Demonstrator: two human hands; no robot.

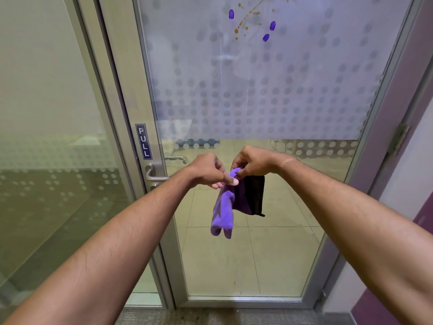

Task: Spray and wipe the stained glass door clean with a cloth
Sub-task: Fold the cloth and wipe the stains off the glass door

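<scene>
A glass door (257,254) with a frosted dotted band stands straight ahead. Purple blobs (272,25) and brownish splatter stains (243,22) mark the glass near the top. A purple cloth with a black edge (225,207) hangs in front of the door at handle height. My left hand (208,171) pinches its top corner, and my right hand (251,163) grips the same top edge beside it. Both hands are close together. No spray bottle is in view.
A metal lever handle (153,173) and a blue "PULL" sign (143,141) sit on the door's left frame. A fixed glass panel (46,160) lies to the left, and a purple wall (398,160) with a hinge (398,138) is on the right.
</scene>
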